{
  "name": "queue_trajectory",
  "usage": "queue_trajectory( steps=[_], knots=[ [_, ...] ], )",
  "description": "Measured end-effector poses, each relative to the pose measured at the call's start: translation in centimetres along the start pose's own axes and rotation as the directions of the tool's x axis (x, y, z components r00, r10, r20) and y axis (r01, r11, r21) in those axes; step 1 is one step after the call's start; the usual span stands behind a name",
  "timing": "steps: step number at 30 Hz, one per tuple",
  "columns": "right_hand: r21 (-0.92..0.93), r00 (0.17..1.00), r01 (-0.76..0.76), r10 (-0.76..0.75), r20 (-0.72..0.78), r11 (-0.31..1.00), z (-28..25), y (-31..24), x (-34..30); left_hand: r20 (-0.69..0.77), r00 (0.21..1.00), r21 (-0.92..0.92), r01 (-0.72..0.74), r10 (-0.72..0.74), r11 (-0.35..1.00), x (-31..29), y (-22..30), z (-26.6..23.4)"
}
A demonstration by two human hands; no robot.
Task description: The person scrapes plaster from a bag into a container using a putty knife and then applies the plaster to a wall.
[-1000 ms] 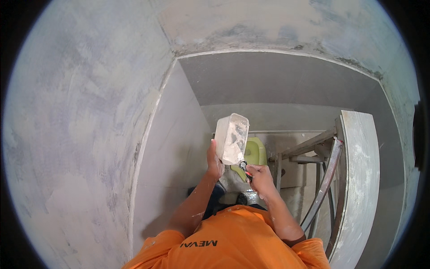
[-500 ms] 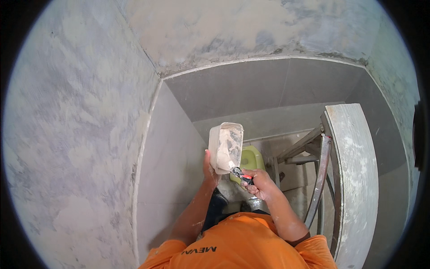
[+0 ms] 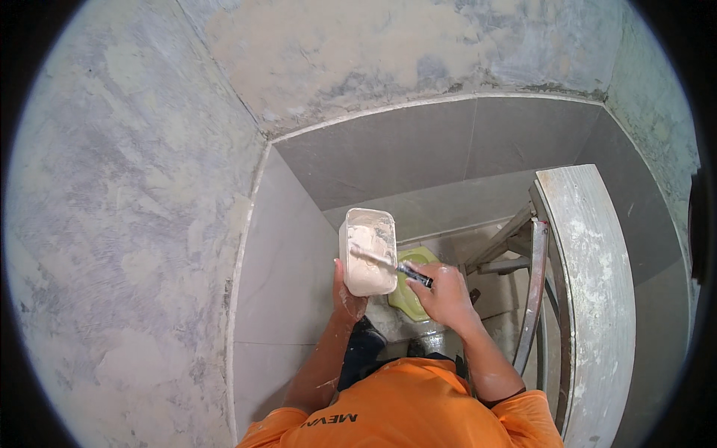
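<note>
Stands in a tight room, facing grey tile panels (image 3: 381, 157) below a patchy, smeared plaster wall (image 3: 112, 261), with a scuffed white board (image 3: 597, 299) on a metal-legged frame to the right and a smooth green squat pan (image 3: 407, 302) below. Holds a rectangular whitish tub (image 3: 373, 287) before the body, clasped low in the left hand (image 3: 348, 297). Shows creamy, lumpy paste (image 3: 362, 233) inside. Clamps the right hand (image 3: 446, 295) on the dark handle of a scraper (image 3: 409, 271), extending its paste-coated blade over the tub's rim.

Paste tub (image 3: 371, 287) in left hand (image 3: 349, 300)
</note>
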State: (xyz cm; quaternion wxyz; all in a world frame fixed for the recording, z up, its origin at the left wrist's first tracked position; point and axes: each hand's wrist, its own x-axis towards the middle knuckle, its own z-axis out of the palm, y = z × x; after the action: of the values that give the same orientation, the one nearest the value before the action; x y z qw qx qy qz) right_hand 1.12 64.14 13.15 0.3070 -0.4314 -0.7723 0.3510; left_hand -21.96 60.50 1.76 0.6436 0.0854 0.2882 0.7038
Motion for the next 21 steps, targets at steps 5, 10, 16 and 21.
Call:
queue_trajectory(
  steps=[5,10,16,21],
  knots=[
    [-0.272,0.981,0.156,-0.18,-0.066,0.95,0.1,0.5,0.6,0.07,0.998,-0.015,0.006,-0.005,1.0,-0.9,1.0,2.5],
    [-0.356,0.978,0.192,-0.209,-0.011,0.915,0.9,-0.8,-1.2,0.174,0.973,-0.003,-0.151,0.149,0.989,-0.2,2.5,6.2],
    [-0.244,0.981,0.141,-0.169,-0.099,0.96,2.7,-2.7,-1.4,0.153,0.968,-0.074,-0.188,0.198,0.979,1.1,2.7,8.9],
    [-0.256,0.973,0.148,-0.187,-0.136,0.955,2.4,-3.5,-2.3,0.024,0.961,-0.059,-0.273,0.274,0.96,2.5,3.2,8.8]
  ],
)
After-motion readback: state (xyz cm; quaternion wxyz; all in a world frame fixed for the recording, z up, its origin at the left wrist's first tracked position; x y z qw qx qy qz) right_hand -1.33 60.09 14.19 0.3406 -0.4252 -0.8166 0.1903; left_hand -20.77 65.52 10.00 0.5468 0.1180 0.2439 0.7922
